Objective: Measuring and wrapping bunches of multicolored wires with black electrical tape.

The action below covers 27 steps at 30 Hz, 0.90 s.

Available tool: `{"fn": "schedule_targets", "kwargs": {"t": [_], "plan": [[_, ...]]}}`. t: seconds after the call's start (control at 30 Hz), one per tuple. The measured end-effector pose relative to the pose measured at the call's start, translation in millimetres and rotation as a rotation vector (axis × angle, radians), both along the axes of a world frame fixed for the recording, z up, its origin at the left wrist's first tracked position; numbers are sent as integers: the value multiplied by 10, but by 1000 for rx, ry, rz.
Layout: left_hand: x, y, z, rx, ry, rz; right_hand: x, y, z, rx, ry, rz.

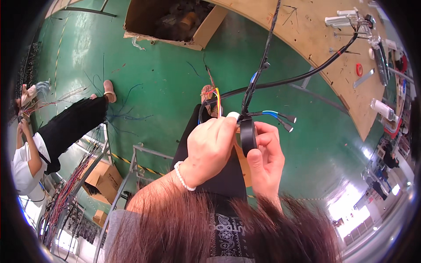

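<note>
A black-wrapped wire harness [263, 70] hangs in front of me, its branches meeting just above my hands. My left hand [209, 147], with a white beaded bracelet at the wrist, is closed on the harness near that junction. Red, yellow and white wires [219, 101] stick up beside its knuckles. A roll of black tape [248, 135] stands on edge in my right hand [268, 160], between thumb and fingers, close against the harness. Short blue and black leads [280, 119] with small connectors point off to the right. My left fingertips are partly hidden.
A wooden board [302, 33] spans the upper right, with fixtures, a small red tape roll [359, 69] and a clear bottle [382, 108] around it. An open cardboard box [210, 27] stands ahead on the green floor. At left, another person [66, 125] handles wires near a metal rack [131, 162].
</note>
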<state>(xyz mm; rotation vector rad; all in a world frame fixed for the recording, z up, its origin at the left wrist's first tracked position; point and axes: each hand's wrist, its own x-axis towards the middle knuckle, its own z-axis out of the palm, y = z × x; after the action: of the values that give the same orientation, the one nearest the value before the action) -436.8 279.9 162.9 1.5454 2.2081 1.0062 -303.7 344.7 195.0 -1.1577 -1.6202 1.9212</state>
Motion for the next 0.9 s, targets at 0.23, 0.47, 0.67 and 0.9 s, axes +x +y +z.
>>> {"fn": "schedule_targets", "kwargs": {"t": [0.23,0.47,0.67,0.9], "plan": [[-154,135,166,-174,-604,-7,31,-9,84,140,-122,30],[-415,436,150,-293,-809,-45,17,-48,84,394,-219,86],[-431,437,78,-256,-714,-158,41,-84,139,525,-381,101],[-374,372,91,-151,-641,68,-14,374,201,1574,-346,510]]}}
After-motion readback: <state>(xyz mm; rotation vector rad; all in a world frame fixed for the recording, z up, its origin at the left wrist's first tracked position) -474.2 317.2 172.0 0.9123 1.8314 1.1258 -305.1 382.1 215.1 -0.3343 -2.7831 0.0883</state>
